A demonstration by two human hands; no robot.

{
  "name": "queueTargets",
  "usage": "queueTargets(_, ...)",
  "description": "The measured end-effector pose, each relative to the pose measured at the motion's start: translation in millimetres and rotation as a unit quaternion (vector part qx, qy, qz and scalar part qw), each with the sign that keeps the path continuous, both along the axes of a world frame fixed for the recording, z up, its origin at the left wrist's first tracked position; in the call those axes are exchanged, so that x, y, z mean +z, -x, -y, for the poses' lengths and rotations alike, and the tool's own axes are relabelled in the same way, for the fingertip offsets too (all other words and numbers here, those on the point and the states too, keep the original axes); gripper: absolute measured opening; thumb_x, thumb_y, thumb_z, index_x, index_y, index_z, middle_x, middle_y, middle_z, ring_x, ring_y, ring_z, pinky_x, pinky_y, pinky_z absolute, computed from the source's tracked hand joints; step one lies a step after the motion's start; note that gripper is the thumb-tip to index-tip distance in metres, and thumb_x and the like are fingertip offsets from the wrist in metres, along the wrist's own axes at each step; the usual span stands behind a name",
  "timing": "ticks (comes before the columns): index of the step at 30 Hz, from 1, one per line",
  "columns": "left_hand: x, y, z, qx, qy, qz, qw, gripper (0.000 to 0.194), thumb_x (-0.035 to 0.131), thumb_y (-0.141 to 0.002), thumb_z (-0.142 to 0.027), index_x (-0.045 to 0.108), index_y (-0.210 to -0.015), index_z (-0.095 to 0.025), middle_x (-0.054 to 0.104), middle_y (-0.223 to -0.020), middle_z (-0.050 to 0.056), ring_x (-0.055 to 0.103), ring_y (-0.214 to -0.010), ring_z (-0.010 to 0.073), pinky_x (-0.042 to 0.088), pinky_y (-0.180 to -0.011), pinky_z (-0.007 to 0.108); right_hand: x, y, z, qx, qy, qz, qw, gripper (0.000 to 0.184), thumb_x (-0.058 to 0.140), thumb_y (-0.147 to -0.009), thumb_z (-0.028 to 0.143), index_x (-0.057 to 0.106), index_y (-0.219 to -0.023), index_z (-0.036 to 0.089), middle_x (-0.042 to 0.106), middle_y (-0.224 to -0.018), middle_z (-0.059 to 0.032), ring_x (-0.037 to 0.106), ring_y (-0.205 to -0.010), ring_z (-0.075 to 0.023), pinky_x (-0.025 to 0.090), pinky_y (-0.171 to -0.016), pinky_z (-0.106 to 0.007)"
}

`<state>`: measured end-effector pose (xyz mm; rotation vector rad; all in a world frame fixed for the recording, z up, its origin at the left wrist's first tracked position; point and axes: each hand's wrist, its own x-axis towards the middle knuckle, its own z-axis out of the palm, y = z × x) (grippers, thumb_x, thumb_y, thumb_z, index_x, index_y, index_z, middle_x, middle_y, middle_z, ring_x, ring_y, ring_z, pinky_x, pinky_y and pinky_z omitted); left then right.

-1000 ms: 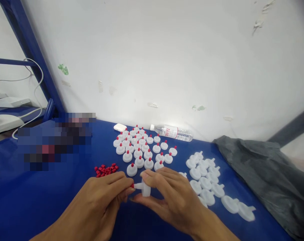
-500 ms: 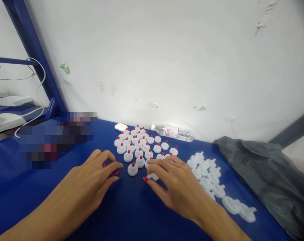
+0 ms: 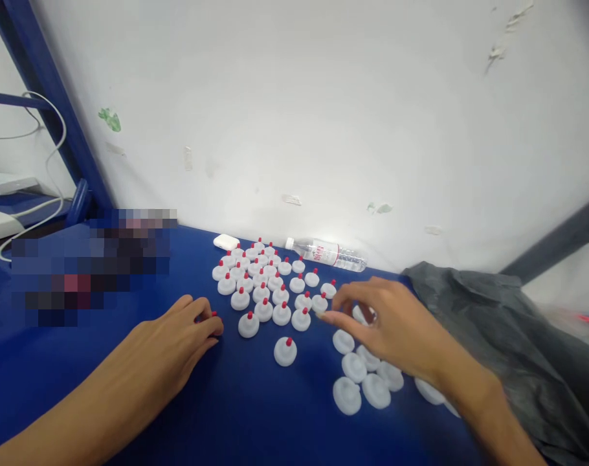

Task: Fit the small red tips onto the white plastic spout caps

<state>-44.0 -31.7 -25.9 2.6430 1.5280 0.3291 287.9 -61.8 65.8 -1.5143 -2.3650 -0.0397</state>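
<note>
My left hand (image 3: 185,346) rests over the small red caps (image 3: 214,314), fingers curled and tips close together. They hide most of the pile and whatever may be between them. My right hand (image 3: 379,317) hovers above the white nozzle lids (image 3: 354,367) without red tips, its thumb and index finger apart and nothing visible between them. One white nozzle lid with a red cap (image 3: 285,352) stands by itself between my hands. Behind it, several more red-capped lids (image 3: 262,292) stand upright in a cluster.
A clear plastic bottle (image 3: 326,252) lies along the wall, near a small white case (image 3: 226,242). Dark grey cloth (image 3: 474,336) covers the table's right side. At the left stand a blue metal frame (image 3: 56,97) and a white cable (image 3: 56,155); a pixelated patch hides things there.
The right hand has set down the red-capped lid and moved right over the uncapped ones, several of which now lie farther left. My left hand moved from the lid to the red caps.
</note>
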Motion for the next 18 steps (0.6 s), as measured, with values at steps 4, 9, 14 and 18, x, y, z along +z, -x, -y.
queueTargets(4, -0.3, 0, 1, 0.001, -0.018, -0.011, 1.0, 0.036, 0.04, -0.102, -0.018, 0.075, -0.098, -0.026, 0.068, -0.103, 0.006, 0.061, -0.094, 0.0233, 0.042, -0.058, 0.028, 5.7, -24, 0, -0.034, 0.099, -0.009, 0.994, 0.012, 0.078, -0.09, 0.042, 0.081, -0.085, 0.031, 0.076, -0.073, 0.0004, 0.067, -0.057, -0.0171, 0.047, -0.05, -0.029)
queueTargets(9, 6.8, 3, 4, 0.021, -0.018, -0.025, 0.999, 0.032, 0.045, -0.101, -0.024, 0.075, -0.112, -0.029, 0.068, -0.105, 0.005, 0.063, -0.094, 0.0247, 0.042, -0.058, 0.029, -14.0, -21, -3, -0.053, 0.158, 0.015, 0.986, 0.02, 0.091, -0.074, 0.026, 0.082, -0.09, 0.032, 0.079, -0.081, 0.0004, 0.072, -0.063, -0.0204, 0.048, -0.05, -0.029)
queueTargets(14, 8.6, 4, 2, 0.02, 0.004, -0.02, 1.0, 0.034, 0.042, -0.103, -0.023, 0.075, -0.105, -0.028, 0.069, -0.106, 0.006, 0.063, -0.094, 0.0247, 0.045, -0.063, 0.031, -14.3, -8, -1, -0.056, 0.144, 0.039, 0.987, 0.013, 0.084, -0.078, 0.02, 0.079, -0.084, 0.029, 0.078, -0.077, -0.0011, 0.073, -0.065, -0.0225, 0.048, -0.053, -0.03)
queueTargets(18, 11.9, -1, 4, 0.013, 0.022, -0.023, 0.999, 0.037, 0.036, -0.103, -0.021, 0.073, -0.099, -0.026, 0.069, -0.104, 0.007, 0.063, -0.097, 0.0273, 0.047, -0.065, 0.033, -8.4, -4, 0, -0.053, 0.115, 0.033, 0.991, 0.008, 0.075, -0.091, 0.027, 0.076, -0.099, 0.027, 0.08, -0.083, -0.0013, 0.076, -0.076, -0.0234, 0.054, -0.064, -0.032)
